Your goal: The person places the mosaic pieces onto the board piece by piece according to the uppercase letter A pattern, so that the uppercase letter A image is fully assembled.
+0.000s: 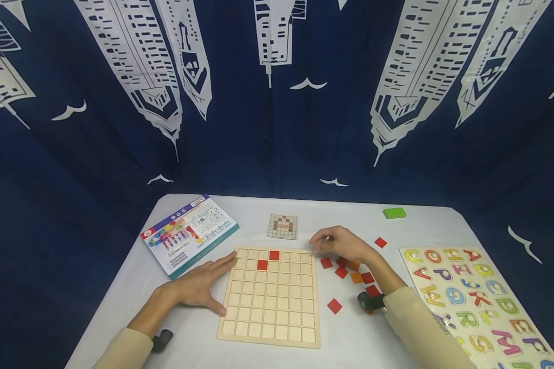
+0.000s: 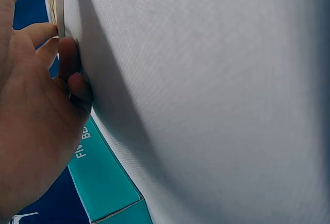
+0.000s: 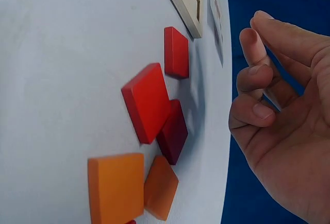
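A wooden grid board [image 1: 272, 344] lies on the table, with two red square tiles, one [image 1: 274, 255] at the top row and another [image 1: 262, 265] just below left. My left hand [image 1: 198, 284] rests spread along the board's left edge, fingertips near the upper corner and thumb lower down. Beyond the board's top right corner hovers my right hand [image 1: 343, 243], its fingers loosely bent, with no tile showing between them in the right wrist view. Below it are loose red tiles [image 3: 149, 103] and orange tiles [image 3: 118, 185].
A small pattern card [image 1: 282, 226] lies behind the board. To the left is a flat box [image 1: 191, 233] with a teal side. A green block [image 1: 394, 213] sits at the back right, and an alphabet puzzle board [image 1: 448, 274] covers the right side of the table.
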Motion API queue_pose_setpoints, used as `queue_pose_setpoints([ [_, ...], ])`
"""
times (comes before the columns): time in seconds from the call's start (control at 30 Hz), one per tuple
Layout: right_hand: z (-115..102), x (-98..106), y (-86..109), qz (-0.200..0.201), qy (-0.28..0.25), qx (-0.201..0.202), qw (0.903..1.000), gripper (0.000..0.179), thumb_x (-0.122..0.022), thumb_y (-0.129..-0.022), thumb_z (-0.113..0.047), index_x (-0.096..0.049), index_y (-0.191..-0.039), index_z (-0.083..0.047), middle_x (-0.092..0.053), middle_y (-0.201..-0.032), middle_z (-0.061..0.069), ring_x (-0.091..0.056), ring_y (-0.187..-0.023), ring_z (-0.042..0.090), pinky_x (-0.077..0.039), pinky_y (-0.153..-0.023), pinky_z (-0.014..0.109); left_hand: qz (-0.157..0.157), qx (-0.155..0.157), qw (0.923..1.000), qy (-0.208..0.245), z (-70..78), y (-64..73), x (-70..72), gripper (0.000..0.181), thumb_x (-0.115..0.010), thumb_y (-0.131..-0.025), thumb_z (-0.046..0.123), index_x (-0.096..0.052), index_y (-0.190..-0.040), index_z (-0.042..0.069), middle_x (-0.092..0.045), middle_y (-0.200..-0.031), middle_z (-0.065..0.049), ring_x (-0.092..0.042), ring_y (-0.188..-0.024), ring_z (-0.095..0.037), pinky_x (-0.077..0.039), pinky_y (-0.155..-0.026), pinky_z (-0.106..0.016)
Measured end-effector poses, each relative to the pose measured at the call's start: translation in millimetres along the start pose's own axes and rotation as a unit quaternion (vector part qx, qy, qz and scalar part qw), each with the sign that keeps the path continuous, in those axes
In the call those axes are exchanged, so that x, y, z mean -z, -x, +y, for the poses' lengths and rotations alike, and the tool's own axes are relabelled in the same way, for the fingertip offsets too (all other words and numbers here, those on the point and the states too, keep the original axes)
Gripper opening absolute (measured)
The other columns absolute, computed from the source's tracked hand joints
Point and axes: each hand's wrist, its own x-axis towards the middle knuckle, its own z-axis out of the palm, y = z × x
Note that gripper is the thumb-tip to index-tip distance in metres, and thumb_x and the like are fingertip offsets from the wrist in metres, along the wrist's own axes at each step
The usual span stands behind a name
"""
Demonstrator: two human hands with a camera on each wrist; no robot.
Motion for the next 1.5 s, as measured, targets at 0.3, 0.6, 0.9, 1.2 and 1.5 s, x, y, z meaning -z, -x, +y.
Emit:
queue_pose_setpoints([
  [0.3, 6, 7, 4.2, 0.000, -0.004, -0.001, 1.0000, 0.019, -0.069, -0.093, -0.020, -0.075, -0.112, -0.018, -0.069, -0.104, 0.000, -0.057, -0.090, 0.022, -0.050, -0.077, 0.032, 0.000, 0.003, 1.0000, 0.001, -0.2, 0.0, 0.2, 0.134, -0.086, -0.057, 0.068, -0.019, -0.162, 0.018, -0.006, -0.170, 0.005, -0.016, -0.154, -0.029, -0.019, -0.124, -0.052],
  [0.6, 19, 16, 12.0, 0.010, -0.007, -0.019, 0.9998, 0.022, -0.071, -0.093, -0.024, -0.075, -0.114, -0.018, -0.069, -0.109, -0.001, -0.058, -0.093, 0.022, -0.050, -0.079, 0.033, -0.003, 0.005, 1.0000, 0.005, -0.2, 0.6, -0.9, 0.134, -0.086, -0.057, 0.068, -0.020, -0.162, 0.018, -0.006, -0.170, 0.006, -0.017, -0.154, -0.030, -0.019, -0.124, -0.051],
  [0.9, 35, 31, 25.8, 0.015, -0.020, -0.031, 0.9992, 0.028, -0.071, -0.093, -0.026, -0.073, -0.118, -0.013, -0.068, -0.110, 0.003, -0.057, -0.097, 0.023, -0.050, -0.083, 0.032, -0.002, 0.007, 1.0000, -0.001, -1.5, 0.7, -1.0, 0.134, -0.085, -0.057, 0.070, -0.019, -0.162, 0.019, -0.006, -0.170, 0.006, -0.017, -0.154, -0.030, -0.020, -0.124, -0.052],
  [1.2, 45, 46, 35.9, 0.025, -0.044, -0.036, 0.9981, 0.031, -0.071, -0.093, -0.025, -0.072, -0.121, -0.013, -0.065, -0.112, 0.007, -0.055, -0.103, 0.027, -0.051, -0.087, 0.037, -0.001, 0.008, 1.0000, 0.000, -1.9, 0.4, -1.2, 0.135, -0.085, -0.056, 0.070, -0.020, -0.162, 0.019, -0.006, -0.170, 0.006, -0.016, -0.154, -0.029, -0.018, -0.124, -0.050],
  [1.5, 49, 60, 46.4, 0.030, -0.061, -0.050, 0.9964, 0.035, -0.071, -0.093, -0.024, -0.069, -0.125, -0.008, -0.064, -0.110, 0.011, -0.058, -0.099, 0.035, -0.054, -0.082, 0.041, 0.001, 0.004, 1.0000, 0.003, -1.3, 0.3, -0.5, 0.135, -0.085, -0.056, 0.069, -0.020, -0.162, 0.018, -0.006, -0.170, 0.005, -0.017, -0.154, -0.030, -0.018, -0.124, -0.051],
])
